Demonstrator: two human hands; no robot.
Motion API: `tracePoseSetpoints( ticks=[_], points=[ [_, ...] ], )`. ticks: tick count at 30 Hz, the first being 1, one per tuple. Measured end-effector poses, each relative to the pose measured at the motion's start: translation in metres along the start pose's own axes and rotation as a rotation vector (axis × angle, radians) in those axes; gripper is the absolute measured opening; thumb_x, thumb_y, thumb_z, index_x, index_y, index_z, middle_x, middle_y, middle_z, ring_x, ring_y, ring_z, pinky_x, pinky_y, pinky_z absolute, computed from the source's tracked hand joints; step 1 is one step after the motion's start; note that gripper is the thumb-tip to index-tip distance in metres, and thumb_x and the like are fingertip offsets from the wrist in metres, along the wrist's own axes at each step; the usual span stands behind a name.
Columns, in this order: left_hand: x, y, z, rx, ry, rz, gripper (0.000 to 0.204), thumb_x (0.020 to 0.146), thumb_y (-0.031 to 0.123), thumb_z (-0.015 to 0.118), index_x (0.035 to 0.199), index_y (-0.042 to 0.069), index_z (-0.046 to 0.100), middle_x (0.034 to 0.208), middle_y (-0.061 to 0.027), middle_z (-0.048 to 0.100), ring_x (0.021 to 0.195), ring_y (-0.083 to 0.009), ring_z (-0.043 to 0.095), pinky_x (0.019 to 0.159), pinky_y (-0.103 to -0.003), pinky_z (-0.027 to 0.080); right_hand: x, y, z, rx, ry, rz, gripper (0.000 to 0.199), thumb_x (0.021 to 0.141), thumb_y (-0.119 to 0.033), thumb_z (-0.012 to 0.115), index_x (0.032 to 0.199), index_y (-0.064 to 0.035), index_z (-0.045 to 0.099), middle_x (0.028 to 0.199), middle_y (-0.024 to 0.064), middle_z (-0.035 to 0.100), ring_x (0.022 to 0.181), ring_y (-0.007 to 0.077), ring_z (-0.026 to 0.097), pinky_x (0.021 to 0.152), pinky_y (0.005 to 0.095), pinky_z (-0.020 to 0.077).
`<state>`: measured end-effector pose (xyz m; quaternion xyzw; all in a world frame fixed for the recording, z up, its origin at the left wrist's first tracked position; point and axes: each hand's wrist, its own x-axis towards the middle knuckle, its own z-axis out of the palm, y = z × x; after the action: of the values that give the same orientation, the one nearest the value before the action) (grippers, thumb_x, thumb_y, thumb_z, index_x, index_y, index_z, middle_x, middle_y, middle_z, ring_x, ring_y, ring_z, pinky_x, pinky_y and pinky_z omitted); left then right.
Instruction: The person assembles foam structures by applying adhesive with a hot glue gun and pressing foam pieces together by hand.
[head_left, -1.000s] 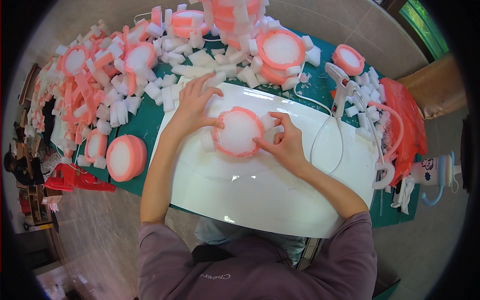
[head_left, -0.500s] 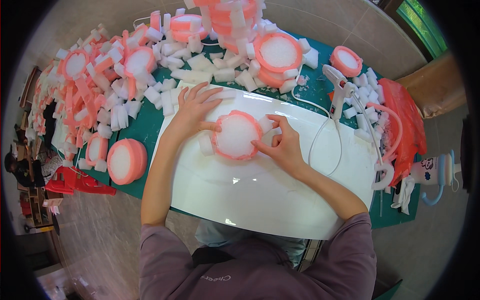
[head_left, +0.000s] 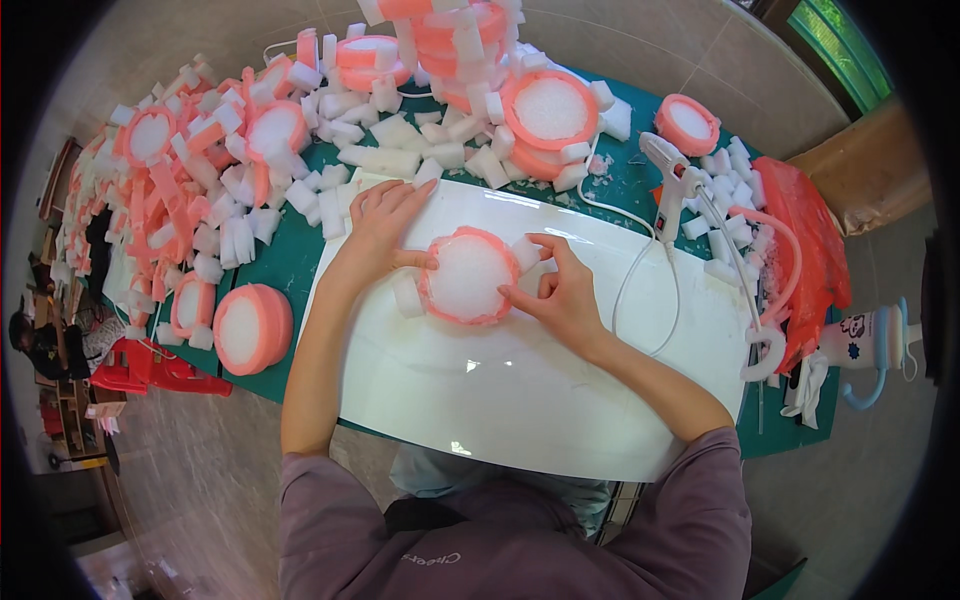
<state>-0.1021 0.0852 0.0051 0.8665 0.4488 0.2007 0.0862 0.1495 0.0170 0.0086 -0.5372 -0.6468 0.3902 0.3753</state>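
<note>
A round foam disc [head_left: 470, 280], white in the middle with an uneven pink rim, lies on a glossy white board [head_left: 430, 410]. Small white foam blocks stick out at its sides, one at the left [head_left: 407, 296] and one at the upper right [head_left: 525, 254]. My left hand [head_left: 380, 232] is stretched out flat, its thumb against the disc's left rim and its fingertips reaching the board's far edge. With bent fingers, my right hand [head_left: 560, 295] has its index finger on the upper-right block and its thumb on the disc's right rim.
A white glue gun [head_left: 672, 185] with a cord stands right of the board. Piles of pink and white foam pieces [head_left: 175, 190] cover the table's far left. A thick pink-rimmed disc [head_left: 253, 330] sits left, a red plastic bag [head_left: 805, 250] right. Someone sits far left.
My left hand's fingers have drawn closer together and lie a little lower. My right hand and the disc stay almost in place.
</note>
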Motion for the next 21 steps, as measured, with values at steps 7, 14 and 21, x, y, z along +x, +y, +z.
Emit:
tracePoseSetpoints(
  ticks=[7,14,21],
  points=[
    [-0.002,0.005,-0.001,0.091,0.051,-0.077,0.096,0.049,0.046,0.076,0.132,0.014,0.039,0.127,-0.0148,0.037,0.120,-0.0325,0.031,0.100,-0.050,0.018,0.000,-0.001,0.000,0.004,-0.007,0.006,0.062,0.067,-0.022,0.077,0.116,-0.0008,0.046,0.097,0.0121,0.054,0.045,0.0083,0.046,0.043,0.0227,0.0385],
    [0.003,0.012,-0.010,0.059,0.086,0.027,0.079,0.052,0.042,0.077,0.119,0.012,0.048,0.124,-0.0097,0.040,0.119,-0.0293,0.032,0.099,-0.048,0.019,0.000,0.001,0.000,0.010,-0.007,0.008,0.062,0.067,-0.021,0.077,0.116,-0.0007,0.046,0.098,0.0122,0.055,0.045,0.0082,0.046,0.043,0.0227,0.0388],
    [0.008,0.008,-0.016,-0.224,-0.170,-0.133,0.059,0.055,0.028,0.079,0.103,0.009,0.051,0.093,-0.0038,0.055,0.099,-0.0213,0.047,0.086,-0.036,0.031,0.000,-0.001,-0.001,0.006,-0.009,0.007,0.062,0.067,-0.022,0.077,0.116,-0.0005,0.045,0.098,0.0125,0.054,0.046,0.0085,0.046,0.044,0.0229,0.0390]
  ],
)
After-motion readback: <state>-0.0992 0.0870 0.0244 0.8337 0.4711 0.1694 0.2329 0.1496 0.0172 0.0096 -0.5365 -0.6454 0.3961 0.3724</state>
